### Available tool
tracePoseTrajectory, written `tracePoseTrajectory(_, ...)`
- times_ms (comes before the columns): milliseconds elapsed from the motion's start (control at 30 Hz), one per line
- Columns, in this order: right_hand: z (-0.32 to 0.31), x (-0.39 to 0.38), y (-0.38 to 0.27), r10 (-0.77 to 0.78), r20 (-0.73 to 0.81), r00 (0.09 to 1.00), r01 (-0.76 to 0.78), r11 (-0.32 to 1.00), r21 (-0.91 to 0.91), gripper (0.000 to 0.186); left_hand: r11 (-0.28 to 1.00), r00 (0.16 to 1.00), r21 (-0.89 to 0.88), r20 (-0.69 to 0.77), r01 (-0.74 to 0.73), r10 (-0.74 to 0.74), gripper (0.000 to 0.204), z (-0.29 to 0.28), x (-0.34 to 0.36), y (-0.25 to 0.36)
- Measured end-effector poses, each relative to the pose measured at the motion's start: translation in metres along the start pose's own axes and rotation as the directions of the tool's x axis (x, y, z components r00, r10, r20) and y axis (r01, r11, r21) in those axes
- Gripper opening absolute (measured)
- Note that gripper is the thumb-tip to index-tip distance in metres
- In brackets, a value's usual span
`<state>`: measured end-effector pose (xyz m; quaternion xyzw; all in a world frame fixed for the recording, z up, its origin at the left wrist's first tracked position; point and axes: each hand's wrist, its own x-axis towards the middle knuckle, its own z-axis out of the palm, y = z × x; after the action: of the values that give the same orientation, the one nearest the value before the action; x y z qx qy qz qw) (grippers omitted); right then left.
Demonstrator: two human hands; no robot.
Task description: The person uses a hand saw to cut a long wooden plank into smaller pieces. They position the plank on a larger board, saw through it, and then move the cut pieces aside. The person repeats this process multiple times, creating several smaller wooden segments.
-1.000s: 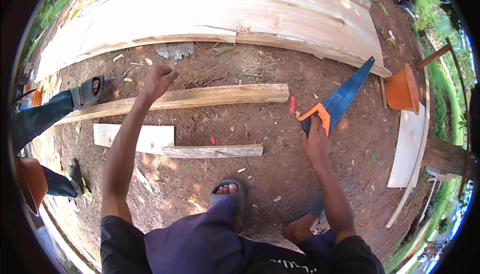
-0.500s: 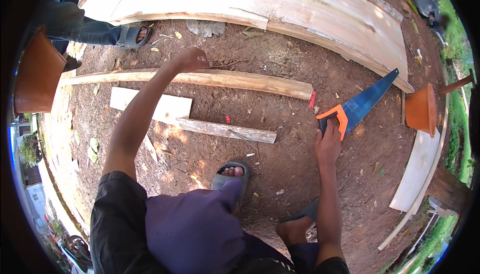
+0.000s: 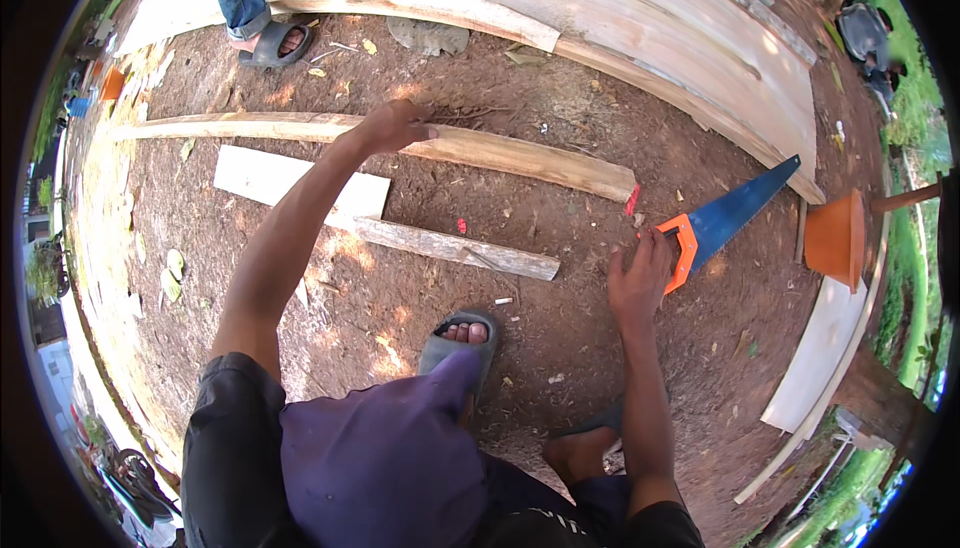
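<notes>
A handsaw (image 3: 735,213) with a blue blade and an orange and black handle lies at the right, its blade's tip over the edge of the wide planks. My right hand (image 3: 640,283) is at its handle, fingers stretched over the grip's near side and thumb standing apart. My left hand (image 3: 395,128) is over a long wooden beam (image 3: 530,163), its fingers curled down. Whatever lies inside those curled fingers is hidden. Nearer to me, a short pale board (image 3: 300,183) touches a narrow bark-edged wood strip (image 3: 460,248).
Wide pale planks (image 3: 640,28) stretch across the far side. Another person's sandalled foot (image 3: 275,45) stands by them at the far left. An orange pot (image 3: 835,238) and a pale board (image 3: 815,353) are at the right. My own sandalled foot (image 3: 462,343) is on the dirt.
My right hand has loosened around the saw's handle, thumb spreading away. My left hand has come lower toward the beam. The large orange container at the left edge is gone, and the other person's leg has shifted.
</notes>
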<state>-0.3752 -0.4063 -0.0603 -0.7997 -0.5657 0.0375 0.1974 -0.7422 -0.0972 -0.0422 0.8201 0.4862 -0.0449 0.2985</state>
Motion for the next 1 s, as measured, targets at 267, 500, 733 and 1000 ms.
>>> tracePoseTrajectory(267, 0.002, -0.002, -0.02, -0.155, 0.089, 0.984, 0.131, 0.963, 0.234, 0.047, 0.999, 0.999, 0.0, 0.019, 0.044, -0.044, 0.056, -0.007, -0.02, 0.034)
tracePoseTrajectory(500, 0.013, -0.005, -0.077, -0.482, 0.092, 0.871, 0.447, 0.858, 0.253, 0.046, 1.0, 0.999, -0.012, 0.021, -0.027, 0.027, 0.053, 0.005, -0.034, 0.011)
tracePoseTrajectory(733, 0.037, -0.032, -0.137, -0.572, 0.32, 0.755, 0.532, 0.82, 0.211, 0.06, 0.997, 1.0, -0.072, -0.02, -0.014, 0.012, 0.051, 0.008, -0.041, 0.018)
tracePoseTrajectory(1000, 0.077, -0.006, -0.135, -0.523, 0.303, 0.797, 0.517, 0.849, 0.106, 0.064, 0.993, 0.999, -0.116, -0.009, 0.032, -0.033, 0.054, 0.011, -0.047, 0.02)
